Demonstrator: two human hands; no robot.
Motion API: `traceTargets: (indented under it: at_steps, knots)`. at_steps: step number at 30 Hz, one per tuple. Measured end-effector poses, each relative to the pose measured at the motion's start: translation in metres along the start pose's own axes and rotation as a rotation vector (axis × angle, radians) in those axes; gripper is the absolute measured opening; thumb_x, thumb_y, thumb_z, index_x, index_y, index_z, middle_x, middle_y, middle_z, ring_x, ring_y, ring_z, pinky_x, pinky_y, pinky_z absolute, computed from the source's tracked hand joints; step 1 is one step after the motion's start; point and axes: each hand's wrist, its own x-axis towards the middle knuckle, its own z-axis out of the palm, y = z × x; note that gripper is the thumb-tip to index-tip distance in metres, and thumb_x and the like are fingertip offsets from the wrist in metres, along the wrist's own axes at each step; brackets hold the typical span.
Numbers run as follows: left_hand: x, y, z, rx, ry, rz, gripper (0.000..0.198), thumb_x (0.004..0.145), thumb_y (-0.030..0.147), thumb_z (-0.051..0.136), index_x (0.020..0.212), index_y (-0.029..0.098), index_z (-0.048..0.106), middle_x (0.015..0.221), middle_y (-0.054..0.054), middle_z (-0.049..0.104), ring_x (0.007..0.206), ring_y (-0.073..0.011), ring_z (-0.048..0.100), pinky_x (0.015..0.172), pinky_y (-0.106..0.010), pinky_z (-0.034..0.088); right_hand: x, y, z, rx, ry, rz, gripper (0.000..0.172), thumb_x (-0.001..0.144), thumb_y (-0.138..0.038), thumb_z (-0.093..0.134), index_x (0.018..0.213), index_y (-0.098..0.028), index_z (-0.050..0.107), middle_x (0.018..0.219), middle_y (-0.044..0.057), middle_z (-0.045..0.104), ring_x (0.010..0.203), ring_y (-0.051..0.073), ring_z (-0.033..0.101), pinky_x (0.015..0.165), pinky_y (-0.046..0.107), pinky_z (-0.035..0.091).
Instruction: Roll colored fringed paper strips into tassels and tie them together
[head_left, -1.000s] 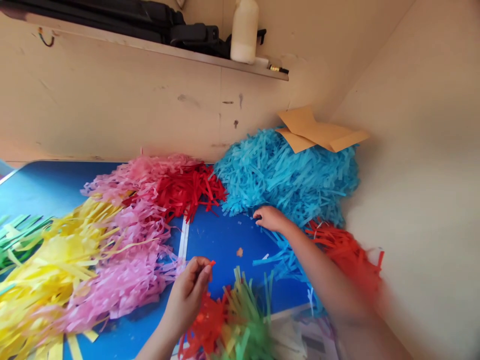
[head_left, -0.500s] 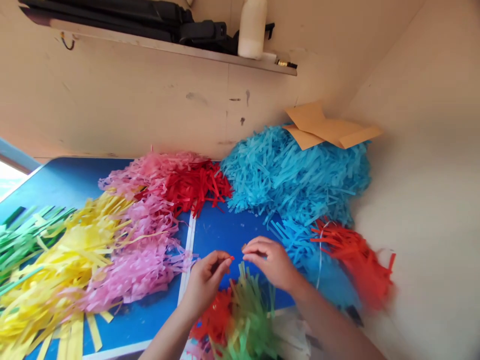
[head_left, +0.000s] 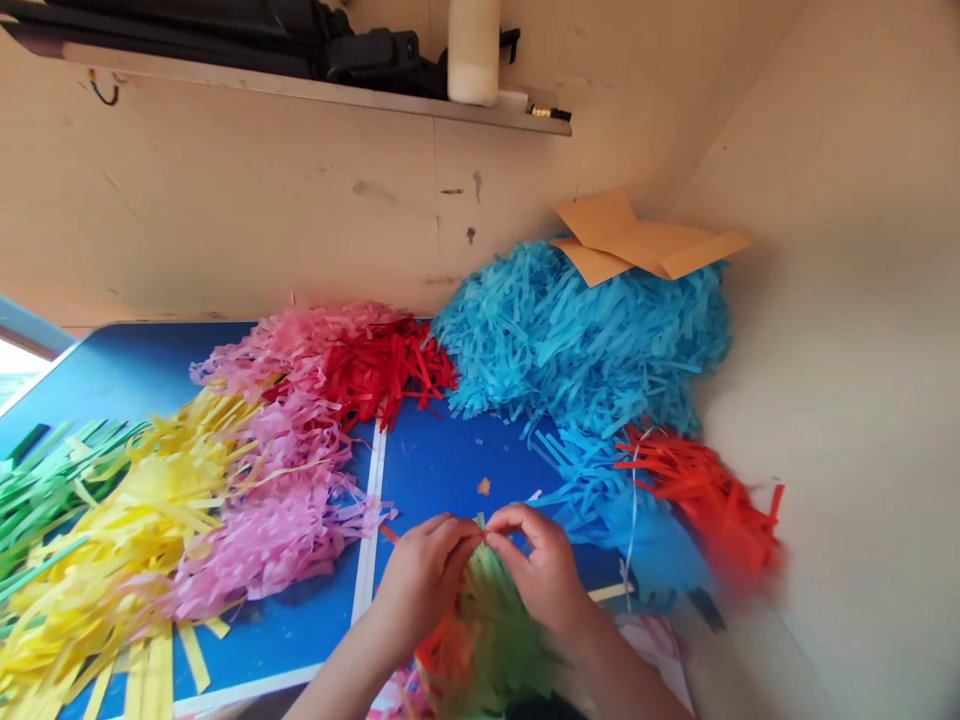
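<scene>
My left hand (head_left: 431, 560) and my right hand (head_left: 536, 560) meet fingertip to fingertip over the front of the blue table (head_left: 442, 470). Both are pinched closed on something small and reddish, too small to make out. Just beneath them hangs a bunch of green paper fringe (head_left: 499, 630), blurred at its lower end. Orange-red fringe (head_left: 444, 650) lies against its left side, partly behind my left hand. A small orange-brown scrap (head_left: 484, 486) rests on the table beyond my fingertips.
Yellow fringe (head_left: 142, 510), pink fringe (head_left: 270, 530) and green strips (head_left: 45, 490) cover the left. Dark red fringe (head_left: 382, 370) and a large light-blue heap (head_left: 585, 340) under orange paper (head_left: 630, 240) stand behind. Red fringe (head_left: 705, 500) lies right. A shelf (head_left: 300, 95) crosses the wall.
My hands have come together from slightly apart, and their fingertips now touch. The small brownish scrap, earlier at my right fingertips, now lies on the table. The view has shifted slightly.
</scene>
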Motion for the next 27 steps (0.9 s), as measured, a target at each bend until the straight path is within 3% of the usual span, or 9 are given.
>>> traceTargets:
  at_steps: [2,5,8,10,14,19,23,27]
  knots:
    - [-0.001,0.000,0.000,-0.036,-0.044,-0.019,0.012,0.092,0.028,0.053,0.094,0.023,0.063,0.072,0.000,0.071,0.062,-0.0152,0.065,0.058,-0.023,0.044,-0.002,0.000,-0.003,0.001,-0.021,-0.027,0.004,0.086,-0.022,0.065,0.087,-0.024,0.067,0.087,0.001,0.071,0.082,0.018,0.065,0.080,0.029,0.049]
    - [-0.002,-0.001,-0.001,-0.161,-0.131,-0.042,0.016,0.092,0.028,0.054,0.106,0.022,0.055,0.070,0.003,0.071,0.058,-0.0139,0.062,0.055,-0.022,0.043,0.000,0.002,-0.005,0.198,-0.099,0.062,0.012,0.082,-0.021,0.068,0.094,-0.024,0.066,0.090,0.001,0.071,0.081,0.017,0.065,0.077,0.028,0.050]
    - [-0.001,-0.001,-0.003,-0.226,-0.157,-0.024,0.014,0.092,0.030,0.055,0.104,0.022,0.053,0.069,0.004,0.069,0.055,-0.0118,0.059,0.053,-0.020,0.042,0.002,0.004,-0.005,0.481,-0.159,0.208,0.021,0.075,-0.024,0.076,0.092,-0.023,0.065,0.084,0.000,0.070,0.078,0.016,0.065,0.074,0.026,0.050]
    - [0.000,-0.001,-0.004,-0.214,-0.148,0.000,0.009,0.092,0.029,0.055,0.097,0.022,0.057,0.068,0.004,0.068,0.055,-0.0107,0.059,0.053,-0.019,0.041,0.001,0.005,-0.006,0.521,-0.146,0.227,0.021,0.073,-0.025,0.079,0.088,-0.023,0.065,0.081,-0.001,0.069,0.076,0.015,0.064,0.073,0.025,0.050]
    - [0.001,-0.001,-0.006,-0.156,-0.117,0.047,0.012,0.092,0.025,0.058,0.082,0.022,0.065,0.068,0.003,0.069,0.059,-0.0097,0.061,0.056,-0.017,0.043,-0.005,0.003,-0.006,0.321,-0.088,0.082,0.006,0.083,-0.023,0.070,0.087,-0.023,0.066,0.083,-0.001,0.068,0.079,0.014,0.063,0.076,0.024,0.049]
    - [-0.003,0.001,-0.007,-0.127,-0.084,0.064,0.015,0.093,0.022,0.054,0.090,0.022,0.068,0.076,0.000,0.071,0.067,-0.0108,0.065,0.061,-0.018,0.046,-0.009,0.001,-0.004,0.069,-0.061,-0.094,0.005,0.090,-0.019,0.059,0.090,-0.023,0.063,0.087,0.000,0.067,0.084,0.015,0.064,0.081,0.026,0.049]
    - [-0.008,0.005,-0.006,-0.119,-0.063,0.009,0.013,0.093,0.024,0.056,0.087,0.022,0.068,0.071,0.002,0.071,0.062,-0.0098,0.064,0.058,-0.017,0.045,-0.007,-0.003,-0.004,-0.044,-0.029,-0.127,0.008,0.088,-0.017,0.063,0.093,-0.024,0.064,0.088,-0.001,0.071,0.084,0.015,0.067,0.080,0.024,0.049]
    - [-0.009,0.006,-0.005,-0.096,0.006,0.003,0.013,0.092,0.023,0.057,0.084,0.021,0.067,0.067,0.003,0.070,0.057,-0.0088,0.062,0.055,-0.016,0.044,-0.005,-0.007,-0.005,-0.008,-0.058,-0.135,0.009,0.088,-0.016,0.063,0.090,-0.024,0.064,0.088,-0.001,0.070,0.084,0.015,0.066,0.079,0.025,0.050]
